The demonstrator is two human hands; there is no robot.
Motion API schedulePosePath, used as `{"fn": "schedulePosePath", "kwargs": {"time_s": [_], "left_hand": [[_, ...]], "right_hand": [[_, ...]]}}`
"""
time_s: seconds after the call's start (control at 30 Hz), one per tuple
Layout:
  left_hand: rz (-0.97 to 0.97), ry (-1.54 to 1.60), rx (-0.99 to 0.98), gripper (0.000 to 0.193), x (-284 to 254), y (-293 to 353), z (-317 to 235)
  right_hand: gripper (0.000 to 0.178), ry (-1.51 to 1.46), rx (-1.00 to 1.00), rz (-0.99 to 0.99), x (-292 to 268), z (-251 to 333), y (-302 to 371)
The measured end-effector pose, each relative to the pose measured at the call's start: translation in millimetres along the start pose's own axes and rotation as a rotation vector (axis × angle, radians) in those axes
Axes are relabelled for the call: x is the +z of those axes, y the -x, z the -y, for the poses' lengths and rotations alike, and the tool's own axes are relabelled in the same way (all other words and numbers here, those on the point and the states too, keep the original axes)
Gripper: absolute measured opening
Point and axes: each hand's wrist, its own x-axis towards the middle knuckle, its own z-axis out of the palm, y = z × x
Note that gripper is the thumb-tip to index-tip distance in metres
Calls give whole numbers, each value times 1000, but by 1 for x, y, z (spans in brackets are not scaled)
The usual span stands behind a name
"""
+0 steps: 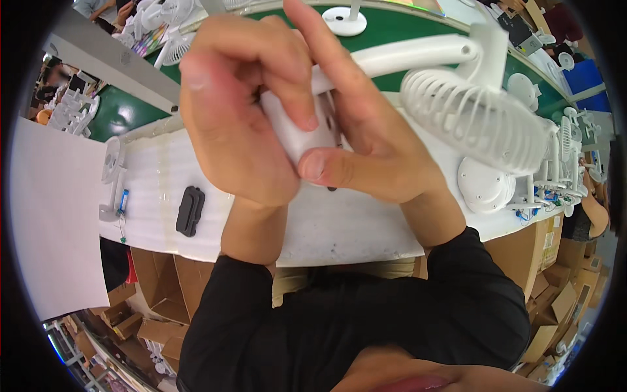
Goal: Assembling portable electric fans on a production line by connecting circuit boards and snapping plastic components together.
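A small white fan (413, 56) is held up in front of me between both hands, tilted on its side. My left hand (241, 111) is closed around the rounded white end of the fan's arm, its fingers curled over it. My right hand (382, 140) grips the same end from the other side, with the thumb pressed on it and the fingers along the arm. The caged fan head (473, 121) points off to the right, above the table and slightly blurred. Part of the held end is hidden by my fingers.
On the white work table (339, 232), a black oblong plastic part (190, 211) lies to the left. A blue cylindrical part with wires (123, 201) is near the left edge. White round bases (482, 186) stack at the right. Behind runs a green surface (385, 85); cardboard boxes (160, 281) stand below.
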Motion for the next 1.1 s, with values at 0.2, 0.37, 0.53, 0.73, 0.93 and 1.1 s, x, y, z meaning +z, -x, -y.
{"fn": "schedulePosePath", "kwargs": {"time_s": [0.2, 0.37, 0.53, 0.73, 0.93, 1.1], "left_hand": [[-376, -56, -137, 46, 25, -14, -10], [-196, 75, -163, 43, 2, -6, -6], [-227, 56, -60, 29, -10, -2, 18], [-443, -99, -264, 10, -26, -16, 34], [-450, -664, -442, 13, -112, -19, 19], [-195, -1154, -804, 22, -181, 27, 68]], "right_hand": [[103, 282, -299, 50, -5, -5, -4], [112, 480, -305, 122, -6, 2, -4], [103, 341, -107, -35, 1, 3, -6], [75, 600, 180, -314, -69, 16, -6], [64, 1065, 480, -814, -207, -33, 32], [54, 1865, 529, -1084, -203, -44, 28]]}}
